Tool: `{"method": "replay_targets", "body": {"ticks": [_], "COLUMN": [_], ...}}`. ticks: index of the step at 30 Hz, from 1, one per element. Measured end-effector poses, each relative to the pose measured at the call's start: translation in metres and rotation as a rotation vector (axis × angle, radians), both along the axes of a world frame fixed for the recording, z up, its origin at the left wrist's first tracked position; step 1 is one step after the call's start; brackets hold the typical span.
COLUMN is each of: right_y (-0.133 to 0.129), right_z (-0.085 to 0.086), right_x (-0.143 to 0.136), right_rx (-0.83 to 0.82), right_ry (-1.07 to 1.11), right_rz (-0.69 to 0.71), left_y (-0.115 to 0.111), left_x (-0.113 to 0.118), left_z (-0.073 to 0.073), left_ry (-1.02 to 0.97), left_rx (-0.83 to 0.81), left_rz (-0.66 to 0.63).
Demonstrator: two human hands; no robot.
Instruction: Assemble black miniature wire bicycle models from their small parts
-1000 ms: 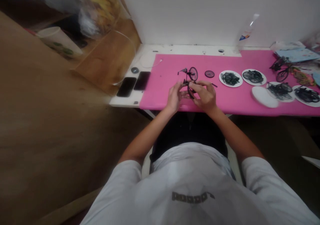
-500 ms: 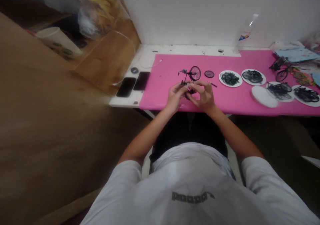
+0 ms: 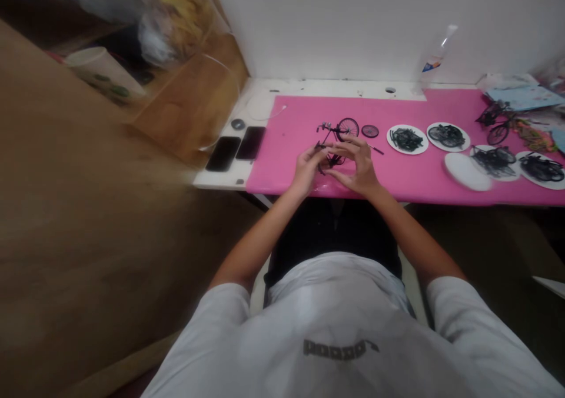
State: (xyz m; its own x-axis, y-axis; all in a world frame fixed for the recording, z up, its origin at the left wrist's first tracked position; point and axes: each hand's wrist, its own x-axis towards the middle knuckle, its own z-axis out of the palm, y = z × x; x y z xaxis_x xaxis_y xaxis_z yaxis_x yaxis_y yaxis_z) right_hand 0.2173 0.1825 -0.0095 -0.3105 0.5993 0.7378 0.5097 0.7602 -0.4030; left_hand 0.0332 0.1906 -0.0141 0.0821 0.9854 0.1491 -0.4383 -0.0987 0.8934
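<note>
A black miniature bicycle (image 3: pixel 348 128) with one spoked wheel fitted lies on the pink mat, its near end between my hands. My left hand (image 3: pixel 308 167) is closed on the bicycle's near end, thumb and fingers pinching it. From the right, my right hand (image 3: pixel 359 168) curves around the same end, with thumb and fingertips pressed to it; fingers cover part of the frame. Just beyond my right hand lie a loose spoked wheel (image 3: pixel 369 130) and a thin dark tool, perhaps a screwdriver (image 3: pixel 376 149).
White plates of black parts, such as the nearest plate (image 3: pixel 389 145), stand to the right beside a white lid or plate (image 3: pixel 465 173). Another small bicycle (image 3: pixel 498 132) is at far right. Two phones (image 3: pixel 223 154) lie left; a plastic bottle (image 3: pixel 435 59) stands at the wall.
The bicycle has turned slightly, its fitted wheel shifting a little right. My right hand's fingers have spread and moved slightly left; more of the bicycle's near end shows between my hands.
</note>
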Motion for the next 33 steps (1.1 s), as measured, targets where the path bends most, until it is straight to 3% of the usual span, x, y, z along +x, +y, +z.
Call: {"method": "replay_targets", "body": {"ticks": [4, 9, 14, 20, 27, 30, 33], "right_y": [-0.003, 0.011, 0.037, 0.047, 0.054, 0.055, 0.052], "right_z": [0.003, 0.007, 0.002, -0.017, -0.021, -0.016, -0.009], "right_x": [0.003, 0.027, 0.062, 0.078, 0.079, 0.083, 0.082], "right_rx": [0.064, 0.050, -0.146, -0.400, -0.431, -0.415, -0.361], "right_ry": [0.020, -0.043, -0.289, -0.502, -0.479, -0.326, -0.115], "right_rz": [-0.059, -0.346, -0.632, -0.805, -0.840, -0.811, -0.668], "left_y": [0.004, 0.013, 0.025, 0.028, 0.026, 0.028, 0.030], "left_x": [-0.004, -0.009, -0.012, -0.013, -0.012, -0.012, -0.012], "left_z": [-0.002, -0.010, -0.028, -0.039, -0.048, -0.054, -0.057], "left_ry": [0.019, 0.114, 0.186, 0.327, 0.369, 0.387, 0.391], "left_rx": [-0.040, 0.018, 0.079, 0.158, 0.196, 0.172, 0.176], "left_rz": [0.008, 0.068, 0.116, 0.233, 0.276, 0.288, 0.285]}}
